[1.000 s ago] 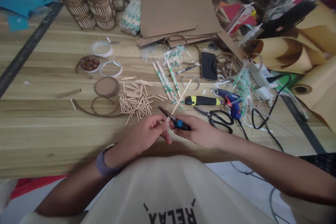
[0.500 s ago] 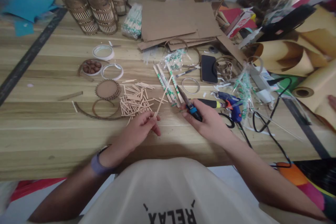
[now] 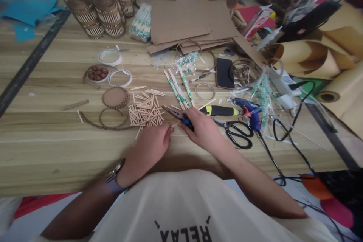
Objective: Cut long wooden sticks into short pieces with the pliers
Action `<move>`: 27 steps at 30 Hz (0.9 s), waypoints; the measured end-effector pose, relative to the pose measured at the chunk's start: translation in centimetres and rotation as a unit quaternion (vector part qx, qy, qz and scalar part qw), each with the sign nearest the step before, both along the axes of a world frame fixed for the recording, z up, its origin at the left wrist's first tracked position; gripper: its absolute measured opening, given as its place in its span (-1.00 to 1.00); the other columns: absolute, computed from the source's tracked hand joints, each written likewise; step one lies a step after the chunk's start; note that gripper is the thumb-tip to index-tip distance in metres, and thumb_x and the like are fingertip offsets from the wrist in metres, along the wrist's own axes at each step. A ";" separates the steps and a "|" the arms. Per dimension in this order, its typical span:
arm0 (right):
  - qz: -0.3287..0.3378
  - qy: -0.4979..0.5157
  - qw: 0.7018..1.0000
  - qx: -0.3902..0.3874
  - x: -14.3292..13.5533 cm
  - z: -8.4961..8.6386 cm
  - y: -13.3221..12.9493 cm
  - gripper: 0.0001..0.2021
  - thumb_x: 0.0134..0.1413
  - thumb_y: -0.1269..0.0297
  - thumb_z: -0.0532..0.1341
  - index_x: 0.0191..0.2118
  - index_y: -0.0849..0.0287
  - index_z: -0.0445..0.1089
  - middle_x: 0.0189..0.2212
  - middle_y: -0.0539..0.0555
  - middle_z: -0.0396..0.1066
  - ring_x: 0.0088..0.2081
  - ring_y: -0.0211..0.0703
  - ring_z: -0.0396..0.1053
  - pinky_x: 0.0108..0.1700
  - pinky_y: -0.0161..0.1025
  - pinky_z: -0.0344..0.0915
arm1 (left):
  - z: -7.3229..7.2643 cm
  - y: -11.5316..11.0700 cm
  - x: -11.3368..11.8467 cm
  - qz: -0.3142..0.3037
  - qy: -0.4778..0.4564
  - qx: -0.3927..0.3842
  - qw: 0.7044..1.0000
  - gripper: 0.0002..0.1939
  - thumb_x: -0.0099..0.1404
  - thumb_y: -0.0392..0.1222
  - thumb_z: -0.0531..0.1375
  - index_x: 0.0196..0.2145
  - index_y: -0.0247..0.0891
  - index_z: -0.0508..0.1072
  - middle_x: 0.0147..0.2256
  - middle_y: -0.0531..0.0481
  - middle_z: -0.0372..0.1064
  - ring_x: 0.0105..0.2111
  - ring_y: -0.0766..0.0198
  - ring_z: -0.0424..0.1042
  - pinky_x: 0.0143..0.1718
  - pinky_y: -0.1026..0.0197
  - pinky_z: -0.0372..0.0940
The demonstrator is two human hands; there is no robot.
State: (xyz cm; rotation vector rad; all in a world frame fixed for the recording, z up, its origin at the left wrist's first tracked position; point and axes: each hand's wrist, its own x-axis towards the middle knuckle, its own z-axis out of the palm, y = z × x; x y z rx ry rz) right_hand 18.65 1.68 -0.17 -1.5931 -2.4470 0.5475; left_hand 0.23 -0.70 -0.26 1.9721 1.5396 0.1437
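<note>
My left hand is closed, pinching a thin wooden stick. The stick seems to run under my right hand, its far end showing beyond the knuckles. My right hand is wrapped round long-nose pliers with black and blue handles. The pliers' jaws point left, above my left fingertips. Whether they touch the stick I cannot tell. Just past my left hand lies a pile of short cut sticks. Paper-wrapped chopsticks lie beyond the pliers.
To the right are black-handled scissors, a blue glue gun with a cord and a phone. Tape rolls, a round cardboard piece and a bowl of brown balls sit left. Cardboard sheets lie behind.
My right hand has moved left with the pliers, uncovering the scissors. My left hand has turned over, and the stick has swung from pointing away to pointing right.
</note>
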 end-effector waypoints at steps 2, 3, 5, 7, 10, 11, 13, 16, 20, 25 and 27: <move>-0.019 -0.018 1.000 -0.002 -0.2 0.2 -0.2 -0.81 0.27 0.23 0.12 -0.09 0.21 0.33 -0.15 0.26 0.43 -0.17 0.11 0.42 -0.25 -0.16 0.22 | 0.0 0.0 0.2 -0.020 0.060 0.028 0.998 -0.66 0.48 -0.15 -0.08 -0.27 -0.24 0.45 -0.35 -0.19 0.54 -0.32 0.05 0.51 -0.30 0.14 0.19; -0.029 -0.029 0.999 -0.002 -0.4 0.3 -0.3 -0.80 0.28 0.22 0.12 -0.09 0.22 0.34 -0.15 0.26 0.43 -0.17 0.11 0.42 -0.27 -0.17 0.21 | -0.1 0.0 0.3 -0.030 0.083 0.045 0.995 -0.64 0.49 -0.13 -0.09 -0.25 -0.24 0.46 -0.35 -0.21 0.54 -0.33 0.04 0.51 -0.30 0.13 0.20; -0.047 -0.053 0.997 0.003 -0.9 0.2 -0.5 -0.80 0.28 0.21 0.12 -0.12 0.22 0.34 -0.16 0.26 0.44 -0.19 0.11 0.43 -0.29 -0.17 0.18 | -0.3 0.0 0.7 -0.047 0.115 0.077 0.989 -0.60 0.49 -0.11 -0.12 -0.23 -0.26 0.48 -0.37 -0.23 0.54 -0.35 0.02 0.52 -0.26 0.09 0.22; -0.068 -0.079 0.994 0.018 -1.6 0.0 -0.7 -0.81 0.27 0.20 0.12 -0.14 0.21 0.34 -0.19 0.26 0.45 -0.23 0.09 0.42 -0.30 -0.17 0.16 | -0.4 0.0 1.1 -0.044 0.136 0.097 0.985 -0.58 0.49 -0.15 -0.13 -0.24 -0.29 0.49 -0.41 -0.24 0.53 -0.38 0.00 0.51 -0.22 0.05 0.24; -0.089 -0.097 0.990 0.040 -2.2 -0.3 -0.6 -0.85 0.24 0.26 0.14 -0.16 0.21 0.34 -0.19 0.26 0.45 -0.25 0.08 0.42 -0.29 -0.16 0.15 | -0.6 0.2 1.4 -0.016 0.125 0.094 0.988 -0.61 0.45 -0.25 -0.12 -0.26 -0.34 0.48 -0.44 -0.27 0.52 -0.41 -0.02 0.50 -0.19 -0.02 0.25; -0.090 -0.088 0.991 0.039 -2.1 -0.3 -0.5 -0.86 0.23 0.28 0.14 -0.16 0.22 0.33 -0.19 0.26 0.44 -0.24 0.08 0.41 -0.28 -0.16 0.15 | -0.5 0.4 1.2 -0.009 0.110 0.089 0.990 -0.63 0.44 -0.27 -0.11 -0.28 -0.34 0.48 -0.43 -0.27 0.52 -0.40 -0.02 0.50 -0.19 -0.02 0.25; -0.072 -0.035 0.997 0.011 -1.3 0.1 -0.1 -0.91 0.20 0.32 0.15 -0.21 0.20 0.32 -0.22 0.21 0.44 -0.26 0.02 0.40 -0.29 -0.19 0.16 | -0.2 0.7 0.4 -0.016 0.037 0.052 0.998 -0.67 0.43 -0.23 -0.08 -0.33 -0.29 0.44 -0.46 -0.19 0.49 -0.39 0.03 0.48 -0.23 0.03 0.26; 0.007 0.110 0.992 -0.066 0.8 1.0 0.6 -0.90 0.20 0.26 0.16 -0.33 0.15 0.29 -0.39 0.05 0.40 -0.37 -0.15 0.33 -0.33 -0.28 0.17 | 0.4 1.1 -1.5 -0.061 -0.211 -0.123 0.968 -0.65 0.46 -0.03 -0.07 -0.39 -0.20 0.34 -0.61 0.07 0.32 -0.53 0.23 0.38 -0.37 0.19 0.27; 0.087 0.217 0.965 -0.119 2.9 2.5 1.0 -0.85 0.20 0.19 0.16 -0.33 0.15 0.32 -0.45 -0.02 0.37 -0.44 -0.26 0.27 -0.35 -0.33 0.18 | 0.7 1.2 -2.4 -0.036 -0.414 -0.290 0.862 -0.63 0.39 0.12 0.05 -0.42 -0.19 0.32 -0.68 0.18 0.19 -0.62 0.31 0.28 -0.44 0.24 0.23; 0.054 0.168 0.979 -0.100 2.1 3.1 0.7 -0.88 0.21 0.26 0.14 -0.25 0.17 0.37 -0.38 0.05 0.46 -0.37 -0.19 0.37 -0.32 -0.30 0.23 | 0.1 1.6 -0.8 0.088 -0.379 -0.242 0.889 -0.65 0.37 0.10 0.11 -0.37 -0.24 0.40 -0.43 -0.05 0.56 -0.35 0.20 0.48 -0.33 0.22 0.18; 0.056 0.152 0.981 -0.106 1.5 3.2 0.5 -0.84 0.20 0.30 0.16 -0.12 0.17 0.38 -0.28 0.08 0.52 -0.29 -0.14 0.44 -0.27 -0.28 0.27 | -0.1 1.8 -0.2 0.087 -0.370 -0.252 0.890 -0.64 0.36 0.12 0.12 -0.35 -0.25 0.42 -0.33 -0.11 0.60 -0.28 0.15 0.53 -0.35 0.22 0.17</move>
